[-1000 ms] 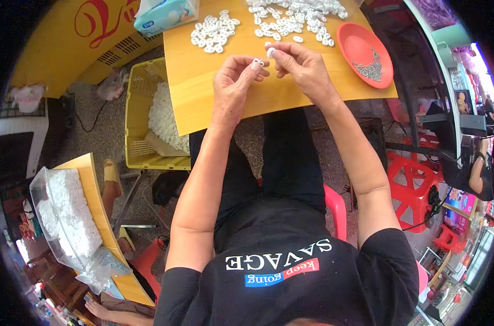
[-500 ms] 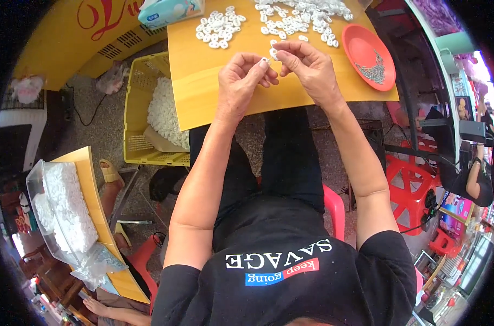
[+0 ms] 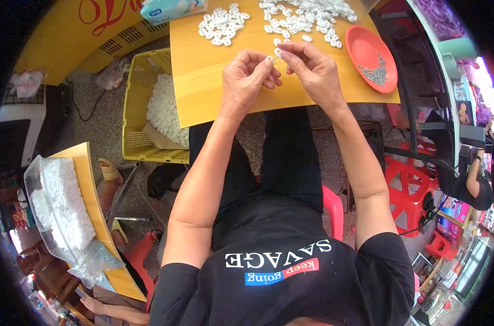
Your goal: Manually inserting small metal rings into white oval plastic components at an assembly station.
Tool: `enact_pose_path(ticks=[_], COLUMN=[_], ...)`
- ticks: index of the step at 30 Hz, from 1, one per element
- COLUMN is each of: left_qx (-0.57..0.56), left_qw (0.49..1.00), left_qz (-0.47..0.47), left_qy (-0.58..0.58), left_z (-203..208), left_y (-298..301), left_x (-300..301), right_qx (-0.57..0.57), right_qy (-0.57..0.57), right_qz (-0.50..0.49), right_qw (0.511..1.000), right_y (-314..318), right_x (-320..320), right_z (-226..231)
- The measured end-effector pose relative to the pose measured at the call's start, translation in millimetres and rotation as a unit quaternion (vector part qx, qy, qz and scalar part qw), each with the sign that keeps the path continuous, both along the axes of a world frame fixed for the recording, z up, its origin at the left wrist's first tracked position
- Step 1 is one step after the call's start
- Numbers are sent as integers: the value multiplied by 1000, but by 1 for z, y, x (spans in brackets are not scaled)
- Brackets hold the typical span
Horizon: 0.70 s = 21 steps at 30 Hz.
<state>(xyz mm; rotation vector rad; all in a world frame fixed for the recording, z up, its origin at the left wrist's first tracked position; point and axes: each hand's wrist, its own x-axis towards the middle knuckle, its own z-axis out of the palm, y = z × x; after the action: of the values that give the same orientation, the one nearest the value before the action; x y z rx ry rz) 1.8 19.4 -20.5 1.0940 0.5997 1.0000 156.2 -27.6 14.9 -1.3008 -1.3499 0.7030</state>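
Note:
Over the near part of the yellow tabletop (image 3: 201,89), both hands meet with fingertips almost touching. My right hand (image 3: 317,75) pinches a small white oval piece (image 3: 278,52) between thumb and fingers. Thumb and forefinger are pressed together on my left hand (image 3: 242,81), just left of that piece; what they grip is too small to make out. Beyond the hands lie loose white oval pieces (image 3: 223,24) with dark-looking holes, and a larger heap (image 3: 317,13) farther back. Right of my right hand, a red oval plate (image 3: 361,46) holds small metal pins (image 3: 376,75).
A yellow crate (image 3: 128,122) of white pieces stands on the floor left of the table. A tissue pack (image 3: 171,10) sits at the far left corner. Farther left, a clear container (image 3: 51,217) of white pieces rests on another board, near a person's arm (image 3: 119,312). Red stools (image 3: 407,185) stand right.
Both hands keep their pinch close together, with only slight finger movement. The whole view has shifted a little.

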Motion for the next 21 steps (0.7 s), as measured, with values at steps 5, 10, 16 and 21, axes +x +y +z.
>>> enact_pose_path(ticks=[5, 10, 16, 21], left_qx=[3, 11, 1, -7], left_qw=[1000, 1000, 1000, 1000], left_qz=[-1, 4, 1, -3], left_qy=[21, 24, 2, -12], left_z=[2, 3, 0, 1], left_y=[0, -2, -1, 0], left_x=[1, 1, 0, 0], right_qx=[24, -25, -17, 10], right_qy=[-14, 26, 72, 46], right_qz=[-1, 14, 1, 6], right_qw=[1000, 999, 997, 999], right_y=[1, -1, -1, 0], right_x=[-1, -3, -13, -12], right_z=[0, 0, -5, -16])
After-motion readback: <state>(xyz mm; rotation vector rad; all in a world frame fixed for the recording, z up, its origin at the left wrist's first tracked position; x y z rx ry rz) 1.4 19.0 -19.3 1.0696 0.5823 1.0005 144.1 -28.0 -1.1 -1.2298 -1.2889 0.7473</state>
